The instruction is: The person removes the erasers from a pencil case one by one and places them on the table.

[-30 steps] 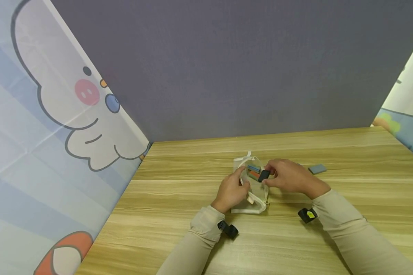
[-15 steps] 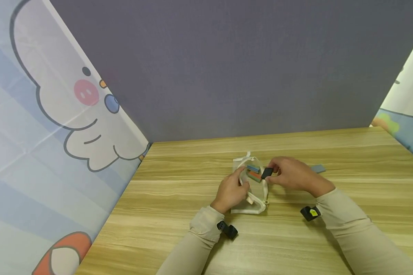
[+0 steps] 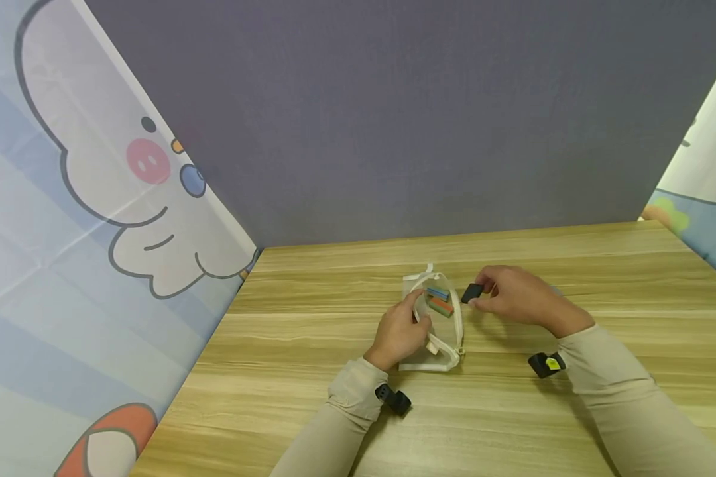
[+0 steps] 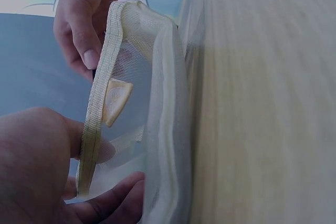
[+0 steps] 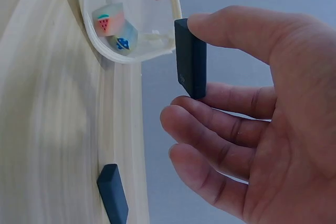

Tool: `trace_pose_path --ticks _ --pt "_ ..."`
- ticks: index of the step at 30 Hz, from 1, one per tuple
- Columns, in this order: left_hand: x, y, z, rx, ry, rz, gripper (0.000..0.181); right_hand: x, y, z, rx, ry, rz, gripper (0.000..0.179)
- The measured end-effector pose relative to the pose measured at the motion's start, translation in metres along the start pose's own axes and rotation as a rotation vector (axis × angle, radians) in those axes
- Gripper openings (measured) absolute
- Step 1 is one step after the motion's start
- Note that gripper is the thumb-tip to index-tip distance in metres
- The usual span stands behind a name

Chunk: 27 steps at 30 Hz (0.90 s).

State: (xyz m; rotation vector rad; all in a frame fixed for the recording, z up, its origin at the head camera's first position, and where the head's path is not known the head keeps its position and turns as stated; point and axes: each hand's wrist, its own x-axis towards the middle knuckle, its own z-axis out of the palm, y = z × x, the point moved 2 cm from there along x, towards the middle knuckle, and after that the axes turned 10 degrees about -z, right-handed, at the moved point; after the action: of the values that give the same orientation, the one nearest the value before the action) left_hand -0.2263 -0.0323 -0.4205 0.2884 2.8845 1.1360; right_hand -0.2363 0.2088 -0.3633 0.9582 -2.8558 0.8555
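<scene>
A white mesh zip pouch (image 3: pixel 458 311) lies on the table with its mouth spread. My left hand (image 3: pixel 398 333) grips its near-left rim, and in the left wrist view the thumb and fingers lie on either side of the pouch edge (image 4: pixel 93 135). Inside sit two small printed blocks: a red-and-green one (image 3: pixel 440 306) with a watermelon picture (image 5: pixel 107 20), and a blue one (image 3: pixel 437 293). Just right of the pouch, my right hand (image 3: pixel 516 296) pinches a small dark rectangular block (image 5: pixel 191 59) between thumb and fingertips, clear of the rim.
Another flat block (image 5: pixel 112 195) lies on the wood-grain table (image 3: pixel 310 305); in the head view my right hand mostly covers it. A grey panel (image 3: pixel 406 132) stands along the table's far edge, and a printed cloth (image 3: pixel 65 298) hangs at the left.
My right hand has drawn the dark block rightward, from the pouch's mouth to outside its rim. My left hand keeps its grip on the pouch, nearly still.
</scene>
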Motion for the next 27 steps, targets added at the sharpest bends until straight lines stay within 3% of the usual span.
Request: trace_pose_path --ticks 27 --pt "-0.001 -0.001 -0.001 0.002 -0.007 0.006 0.056 -0.007 0.008 -0.017 0.001 0.043 0.034 0.049"
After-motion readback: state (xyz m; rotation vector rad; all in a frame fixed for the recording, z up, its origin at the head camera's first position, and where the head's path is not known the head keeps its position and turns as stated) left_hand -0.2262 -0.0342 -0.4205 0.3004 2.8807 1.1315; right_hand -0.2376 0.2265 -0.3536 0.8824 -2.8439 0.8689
